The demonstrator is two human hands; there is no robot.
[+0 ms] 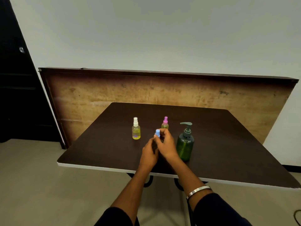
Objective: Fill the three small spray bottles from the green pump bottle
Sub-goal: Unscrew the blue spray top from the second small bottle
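Observation:
The green pump bottle stands on the dark table, right of my hands. A white-capped spray bottle holding yellow liquid stands at the left. Further back, a pink-capped spray bottle shows above my fingers. My left hand grips the body of the third small bottle, which is hidden behind it. My right hand pinches that bottle's blue spray cap at the top.
A wooden board leans against the wall behind the table. The table's white front edge lies near my forearms. A dark cabinet stands at the far left. A silver bracelet circles my right wrist.

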